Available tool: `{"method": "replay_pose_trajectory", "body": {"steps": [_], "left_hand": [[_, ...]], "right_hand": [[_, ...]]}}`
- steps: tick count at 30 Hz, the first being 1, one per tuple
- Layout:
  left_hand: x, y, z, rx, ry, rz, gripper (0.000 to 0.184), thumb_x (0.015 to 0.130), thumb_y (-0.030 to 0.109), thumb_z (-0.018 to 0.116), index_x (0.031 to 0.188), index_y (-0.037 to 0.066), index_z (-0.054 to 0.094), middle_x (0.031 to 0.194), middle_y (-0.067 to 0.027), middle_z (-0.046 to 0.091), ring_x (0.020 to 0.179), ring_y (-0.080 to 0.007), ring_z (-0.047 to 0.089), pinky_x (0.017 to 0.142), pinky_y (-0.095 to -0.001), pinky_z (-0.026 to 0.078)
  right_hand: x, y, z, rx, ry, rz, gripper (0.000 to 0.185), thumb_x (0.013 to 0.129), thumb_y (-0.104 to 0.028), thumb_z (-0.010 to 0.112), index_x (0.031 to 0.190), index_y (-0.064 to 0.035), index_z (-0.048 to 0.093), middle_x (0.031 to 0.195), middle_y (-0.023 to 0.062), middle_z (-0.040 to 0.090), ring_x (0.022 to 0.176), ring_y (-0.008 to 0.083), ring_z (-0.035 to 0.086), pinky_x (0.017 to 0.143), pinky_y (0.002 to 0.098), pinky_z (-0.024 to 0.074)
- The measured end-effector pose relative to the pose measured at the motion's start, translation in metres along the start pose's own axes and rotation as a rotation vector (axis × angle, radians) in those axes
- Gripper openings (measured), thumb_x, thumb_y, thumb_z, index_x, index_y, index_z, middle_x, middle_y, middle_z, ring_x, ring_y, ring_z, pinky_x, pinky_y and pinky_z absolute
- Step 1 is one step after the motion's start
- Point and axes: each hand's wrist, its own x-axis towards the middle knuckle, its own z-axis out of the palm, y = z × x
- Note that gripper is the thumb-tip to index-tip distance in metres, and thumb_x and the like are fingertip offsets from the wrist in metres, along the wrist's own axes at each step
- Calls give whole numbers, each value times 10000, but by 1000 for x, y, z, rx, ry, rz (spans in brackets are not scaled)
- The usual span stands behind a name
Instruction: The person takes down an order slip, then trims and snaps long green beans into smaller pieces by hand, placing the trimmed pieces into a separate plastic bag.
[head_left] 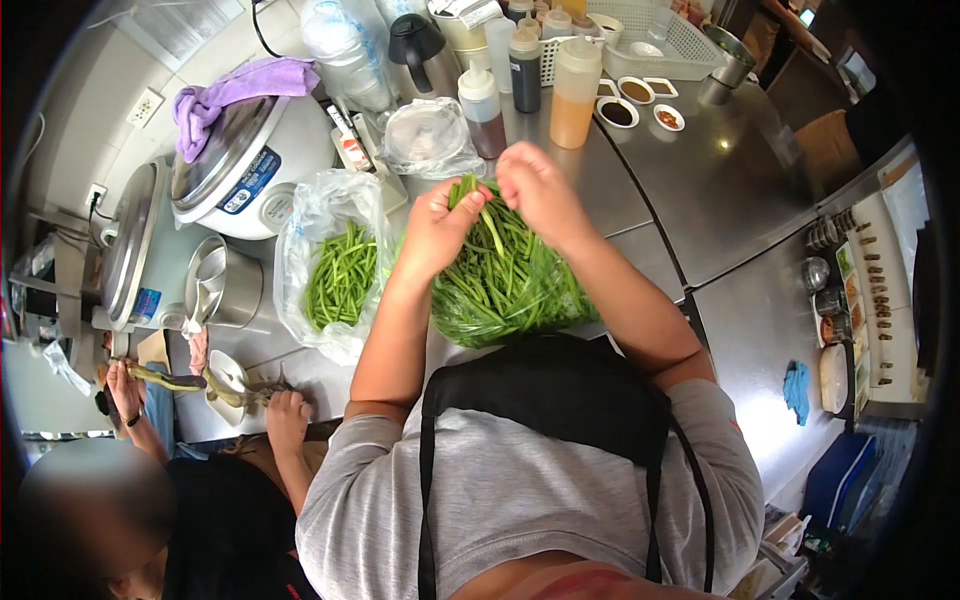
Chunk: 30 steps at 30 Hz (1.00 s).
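Note:
My left hand [446,226] is closed around a small bunch of green beans [468,187], its thumb pressed along them. Just to the right, my right hand [543,197] is raised with its fingers curled together; whatever they may pinch is hidden. Below both hands, a clear plastic bag [520,325] lies full of long green beans [497,268]. Left of my left forearm stands an open plastic bag [291,290] holding shorter pieces of green bean [343,278].
A co-worker's hands [288,424] handle dark, long vegetables [165,378] at lower left. Two large rice cookers [245,185], a metal pot [238,290] and squeeze bottles [577,95] stand around the counter. Small sauce dishes [618,113] sit at the back right, a blue cloth [796,392] at right.

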Motion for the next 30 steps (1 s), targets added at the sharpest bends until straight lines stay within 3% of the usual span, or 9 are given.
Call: {"method": "replay_pose_trajectory", "body": {"steps": [2, 6, 10, 13, 17, 20, 23, 26, 30], "left_hand": [[1, 2, -2, 63, 103, 63, 80, 831, 105, 517, 831, 41, 564, 602, 70, 432, 531, -18, 354, 483, -171, 295], [-3, 16, -9, 241, 250, 164, 75, 822, 110, 532, 831, 46, 570, 620, 61, 451, 555, -21, 372, 493, -179, 307], [-4, 25, -6, 243, 282, 131, 78, 827, 111, 525, 830, 42, 560, 619, 59, 453, 541, -23, 376, 484, -173, 305], [-3, 20, -10, -14, 274, 109, 71, 834, 116, 517, 844, 51, 541, 605, 55, 443, 510, -26, 375, 445, -170, 292], [-2, 6, -11, -242, 365, -56, 85, 849, 139, 498, 854, 57, 519, 606, 26, 463, 446, -44, 377, 371, -194, 283], [-3, -4, -21, -366, 351, 9, 109, 866, 170, 468, 844, 71, 506, 630, 2, 486, 481, -65, 426, 408, -195, 337], [0, -7, -41, -436, 437, 20, 125, 878, 193, 441, 837, 87, 494, 677, -16, 502, 545, -93, 478, 476, -208, 402], [-2, -2, -35, -503, 476, -31, 130, 874, 201, 448, 818, 85, 465, 730, -32, 510, 614, -139, 520, 546, -256, 454], [-1, -19, -30, -532, 307, -40, 107, 853, 176, 485, 814, 87, 440, 705, -28, 495, 568, -130, 487, 501, -262, 428]], "right_hand": [[2, -10, -14, 252, 39, 134, 149, 800, -153, 463, 742, -31, 527, 609, 22, 522, 555, 82, 482, 495, 259, 391], [-11, 9, -19, -454, -265, 108, 204, 782, -195, 531, 700, -9, 548, 566, 23, 525, 506, 113, 481, 498, 267, 398], [-19, -2, -8, -518, -322, 82, 197, 777, -207, 557, 755, -12, 568, 564, 68, 517, 503, 133, 470, 498, 289, 384], [-16, -4, -5, -463, -218, 69, 157, 820, -175, 523, 761, -31, 547, 599, -11, 506, 552, 54, 448, 513, 213, 373], [-12, -2, 3, -188, -19, -143, 149, 849, -150, 477, 766, -41, 536, 651, -13, 507, 598, 46, 451, 543, 194, 374], [-5, -8, 5, 59, 57, -112, 173, 867, -154, 449, 768, -39, 533, 674, -20, 499, 622, 44, 449, 567, 186, 383], [-3, 6, -2, -267, -171, -131, 142, 825, -162, 497, 778, -40, 551, 681, 14, 542, 625, 93, 509, 579, 227, 414], [-7, 16, -2, -954, -444, 92, 146, 737, -198, 546, 786, -68, 591, 737, 84, 600, 684, 222, 581, 635, 337, 453], [-6, 28, 13, -1259, -401, 54, 142, 713, -224, 542, 765, -107, 605, 755, 91, 601, 717, 267, 576, 640, 389, 455]]}}
